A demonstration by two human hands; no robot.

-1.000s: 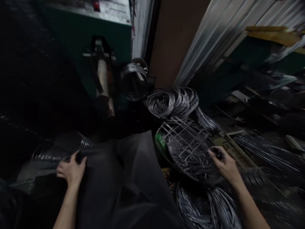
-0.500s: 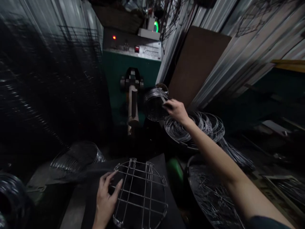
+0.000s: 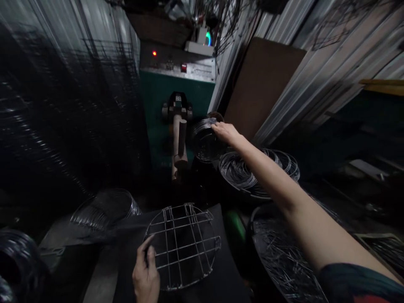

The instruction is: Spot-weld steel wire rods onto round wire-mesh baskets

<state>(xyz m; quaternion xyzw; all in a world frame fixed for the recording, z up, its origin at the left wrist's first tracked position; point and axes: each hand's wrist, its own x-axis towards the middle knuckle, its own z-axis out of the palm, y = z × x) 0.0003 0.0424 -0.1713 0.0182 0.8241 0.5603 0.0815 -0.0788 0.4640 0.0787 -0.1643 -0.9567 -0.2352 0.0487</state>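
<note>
**Steel wire on a dark bench, sheet-metal walls**

Dim light is falling across the whole room. Ribbed metal sheeting [image 3: 331, 71] is lining the walls, and a brown board [image 3: 261, 80] is leaning against it on the right. A green machine [image 3: 176, 90] is standing at the back. A red lamp [image 3: 154, 53] is glowing on its panel and a green lamp [image 3: 208, 38] is glowing above it. A pale rod [image 3: 174, 143] is hanging down its front.

Low in the view, a dark cloth [image 3: 126, 248] is covering the work surface. A round wire rack [image 3: 183, 246] is lying tilted on it. The left hand [image 3: 145, 275] is pinching the rack's near left rim, thumb raised along the edge and fingers curled.

The right hand [image 3: 224, 131] is reaching far forward, arm stretched over the clutter. Its fingers are resting on the top edge of a stack of wire rings [image 3: 204, 143] just beside the rod. Whether they are closing on a ring I cannot tell.

Below the arm, a loose heap of rings [image 3: 252, 172] is spreading out, and nearer, a round tray of short wire pieces [image 3: 284, 256] is sitting right of the cloth. Left of the rack, another coil of rings [image 3: 104, 206] is lying on its side. The far left is blurring into darkness.
</note>
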